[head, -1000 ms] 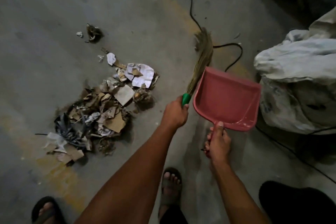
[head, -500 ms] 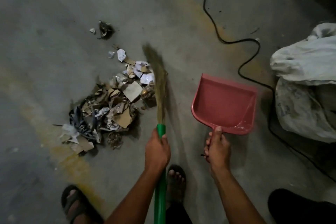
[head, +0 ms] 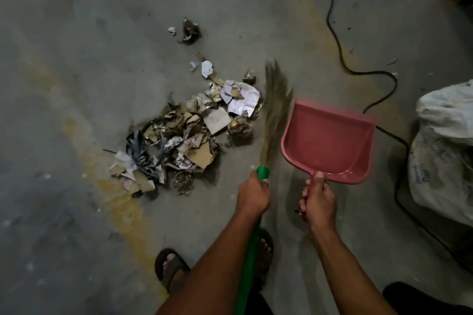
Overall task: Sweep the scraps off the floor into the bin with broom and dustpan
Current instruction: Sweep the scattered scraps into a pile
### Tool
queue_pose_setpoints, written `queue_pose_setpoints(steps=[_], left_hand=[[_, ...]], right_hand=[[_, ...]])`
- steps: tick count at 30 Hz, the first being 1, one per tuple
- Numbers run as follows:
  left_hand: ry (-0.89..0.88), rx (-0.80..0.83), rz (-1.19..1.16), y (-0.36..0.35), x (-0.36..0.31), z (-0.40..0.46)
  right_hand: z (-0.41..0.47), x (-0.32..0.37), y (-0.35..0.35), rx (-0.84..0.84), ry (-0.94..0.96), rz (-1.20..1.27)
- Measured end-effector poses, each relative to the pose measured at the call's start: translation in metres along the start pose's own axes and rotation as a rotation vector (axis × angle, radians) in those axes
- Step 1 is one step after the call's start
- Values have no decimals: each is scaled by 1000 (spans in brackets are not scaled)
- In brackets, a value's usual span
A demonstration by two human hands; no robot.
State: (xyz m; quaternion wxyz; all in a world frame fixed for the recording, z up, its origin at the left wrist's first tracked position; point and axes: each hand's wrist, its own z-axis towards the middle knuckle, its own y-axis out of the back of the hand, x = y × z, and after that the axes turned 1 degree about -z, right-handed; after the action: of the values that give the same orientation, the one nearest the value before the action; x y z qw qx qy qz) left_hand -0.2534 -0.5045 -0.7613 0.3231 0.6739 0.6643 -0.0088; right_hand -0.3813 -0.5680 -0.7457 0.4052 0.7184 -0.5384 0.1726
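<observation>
Hands grip broom (head: pixel 275 112) and pink dustpan (head: pixel 329 144); better to lower its lip flat beside the scrap pile (head: pixel 189 133) before sweeping.

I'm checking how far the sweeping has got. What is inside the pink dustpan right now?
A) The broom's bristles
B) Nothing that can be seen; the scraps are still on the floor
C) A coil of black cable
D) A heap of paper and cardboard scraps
B: the dustpan shows a bare pink inside, while the scraps lie in a pile on the floor to its left, beyond the broom.
</observation>
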Motion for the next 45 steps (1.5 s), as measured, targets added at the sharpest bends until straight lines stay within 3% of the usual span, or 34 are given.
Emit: queue_pose_setpoints(steps=[4,11,16,24,29,32,35,39,45], left_hand=[[102,-17,-68,33,36,-8],[-155,-93,-120,94,90,-105],[-271,-134,-117,134,84,-115],[-307,-345,-67,214,30,-5],[-188,-385,-131,277,-26,102],[-57,-325,-203,303,-53,166],[137,-196,-352,299,-55,206],[278,21,-494,234,-29,166],[152,-4,-354,136,13,8]], right_hand=[[-20,-4,-20,43,12,-41],[-60,-5,-61,46,1,-48],[-81,12,-82,33,17,-2],[-58,37,-114,127,36,-48],[-21,50,-134,208,53,-87],[3,59,-138,267,70,-137],[28,69,-138,295,103,-198],[51,82,-133,287,133,-258],[59,90,-124,248,87,-227]])
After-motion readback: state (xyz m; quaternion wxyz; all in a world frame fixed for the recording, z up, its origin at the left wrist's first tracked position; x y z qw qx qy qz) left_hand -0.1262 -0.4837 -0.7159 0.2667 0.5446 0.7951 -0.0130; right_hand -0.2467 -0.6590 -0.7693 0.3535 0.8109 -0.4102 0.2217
